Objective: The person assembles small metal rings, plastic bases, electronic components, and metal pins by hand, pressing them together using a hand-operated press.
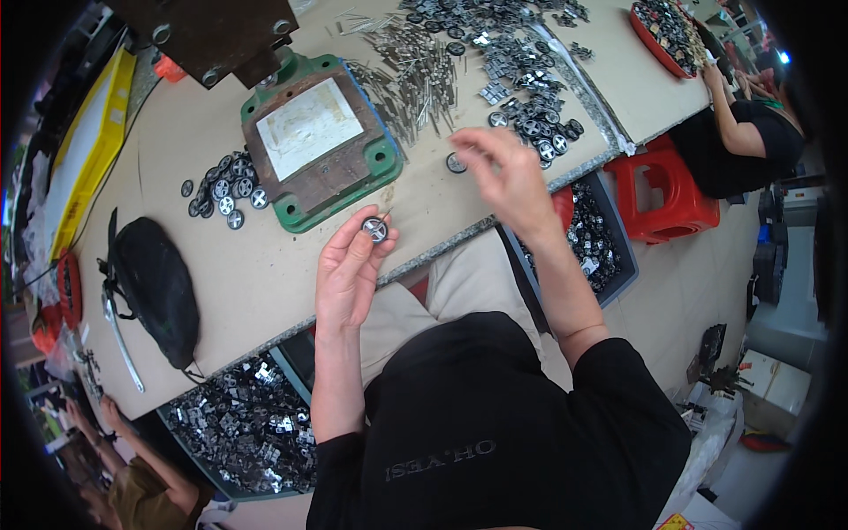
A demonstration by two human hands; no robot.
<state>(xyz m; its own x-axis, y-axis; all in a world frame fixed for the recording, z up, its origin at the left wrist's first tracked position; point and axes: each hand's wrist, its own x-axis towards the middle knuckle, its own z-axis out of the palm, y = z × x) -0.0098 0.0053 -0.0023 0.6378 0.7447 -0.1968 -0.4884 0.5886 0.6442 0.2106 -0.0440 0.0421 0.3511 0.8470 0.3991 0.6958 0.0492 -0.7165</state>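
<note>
My left hand [349, 262] holds a small toy wheel [374, 230], black with a silver spoked face, between thumb and fingers above the table's front edge. A thin metal pin [387, 213] shows beside that wheel. My right hand [505, 177] hovers over the table to the right, fingers partly bent and apart, with nothing visible in it. A single wheel [456, 162] lies just under its fingertips. Beyond my hands stands a green press base [300, 215] with a pale plate [309, 128] on top.
Loose wheels [226, 188] lie left of the base. Metal pins [411, 75] and more dark parts [530, 97] spread behind. Bins of parts [238, 420] [625, 256] stand below the edge. A black pouch [155, 291], a red stool [662, 199] and other people [751, 132] are around.
</note>
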